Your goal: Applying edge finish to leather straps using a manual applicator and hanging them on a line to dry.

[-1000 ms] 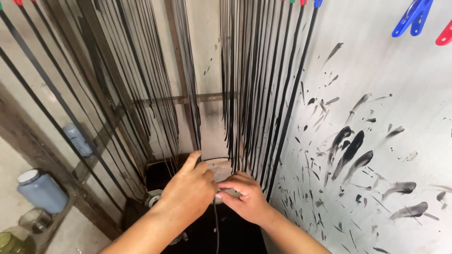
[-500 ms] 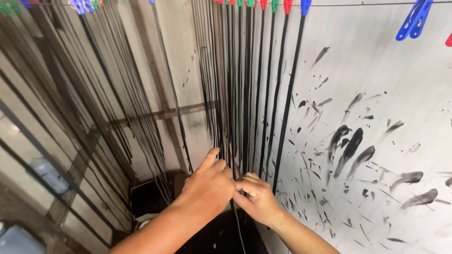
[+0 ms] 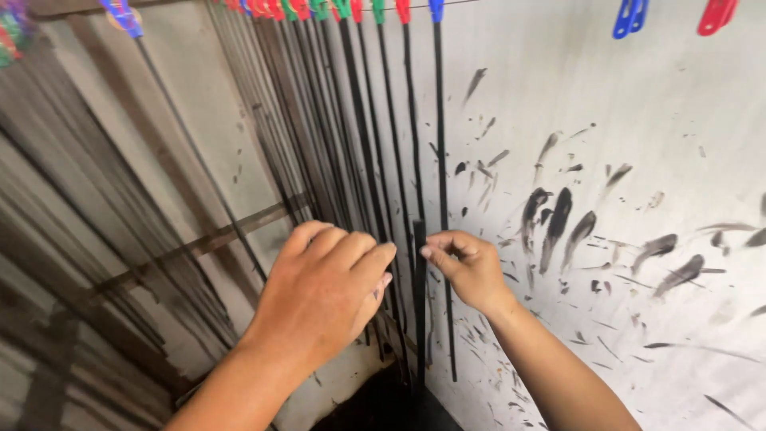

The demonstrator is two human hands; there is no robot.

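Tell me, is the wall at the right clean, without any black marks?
No, the pale wall at the right bears many black smears and streaks, spread beside the hanging black strips.

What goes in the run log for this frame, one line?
left hand: among hanging black strips | right hand: pinching one strip | clips on top | wall paint-smeared

The left side of the frame is blurred, so the dark strips there cannot be told apart. The coloured clips are cut off by the top edge. The left hand's fingertips are hidden behind its own knuckles. The wide black strip's lower end is lost in shadow at lower centre.
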